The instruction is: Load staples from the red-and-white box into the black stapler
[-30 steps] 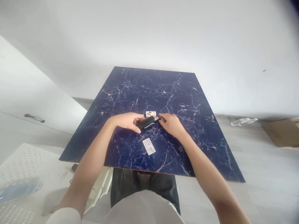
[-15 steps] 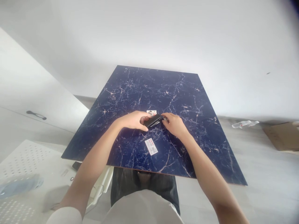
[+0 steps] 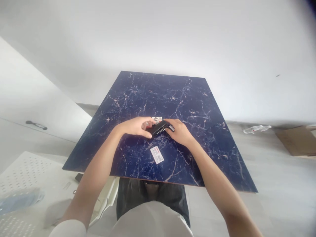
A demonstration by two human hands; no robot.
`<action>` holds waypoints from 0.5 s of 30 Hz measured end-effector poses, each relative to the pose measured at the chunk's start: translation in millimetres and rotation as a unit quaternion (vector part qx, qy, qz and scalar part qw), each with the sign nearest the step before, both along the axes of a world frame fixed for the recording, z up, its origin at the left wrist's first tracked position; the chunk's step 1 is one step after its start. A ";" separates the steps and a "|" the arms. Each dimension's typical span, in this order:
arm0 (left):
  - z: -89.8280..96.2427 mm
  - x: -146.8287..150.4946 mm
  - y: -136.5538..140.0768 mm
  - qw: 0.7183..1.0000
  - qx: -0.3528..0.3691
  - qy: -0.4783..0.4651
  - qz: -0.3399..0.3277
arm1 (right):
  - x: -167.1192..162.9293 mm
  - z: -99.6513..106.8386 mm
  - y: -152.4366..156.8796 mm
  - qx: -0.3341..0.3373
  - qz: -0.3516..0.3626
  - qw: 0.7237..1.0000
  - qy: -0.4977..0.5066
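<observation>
A black oblong object [image 3: 157,128], with a thin silvery edge along its near side, rests on or just above the blue marbled tabletop. I cannot make out its exact kind. My left hand [image 3: 135,125] is curled around its left end, thumb in front and fingers behind. At the other end, my right hand [image 3: 180,132] has its fingers closed over the object, and a small dark part with a pale patch shows by the thumb. Just behind lies a white and red printed card [image 3: 157,119], partly covered. Nearer to me is a white label card [image 3: 157,154] with red print and a barcode.
The blue marbled table [image 3: 153,95] stands near a white wall. At left are a white perforated surface [image 3: 27,171] with a plastic bottle [image 3: 19,200] on it, and a cabinet handle [image 3: 36,125]. A cardboard box [image 3: 293,140] and a clear bottle [image 3: 256,129] lie at right.
My right fingers have moved further over the right end of the black object. The small dark part by my thumb now shows a pale patch. The whole view has shifted slightly.
</observation>
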State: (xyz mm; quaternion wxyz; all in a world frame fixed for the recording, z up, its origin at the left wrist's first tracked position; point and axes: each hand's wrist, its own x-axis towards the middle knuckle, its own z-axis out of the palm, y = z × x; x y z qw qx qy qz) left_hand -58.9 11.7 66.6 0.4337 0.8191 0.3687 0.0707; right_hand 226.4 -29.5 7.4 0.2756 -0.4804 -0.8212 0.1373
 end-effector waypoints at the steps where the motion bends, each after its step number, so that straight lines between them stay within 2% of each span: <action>1: 1.1 2.6 -2.4 1.000 -0.013 0.011 -0.019 | -0.6 -1.3 0.9 0.001 0.014 1.000 0.005; 3: 1.3 4.8 -4.1 0.999 -0.013 0.026 -0.032 | 0.4 -2.7 3.0 -0.002 0.033 0.999 0.004; 8: -2.2 -7.5 5.3 0.998 0.052 0.031 0.013 | 14.7 4.8 6.8 -0.043 0.037 0.998 0.001; 15: -2.3 -20.2 12.3 0.999 0.015 0.048 0.010 | 32.7 10.1 7.7 -0.086 -0.020 0.995 -0.038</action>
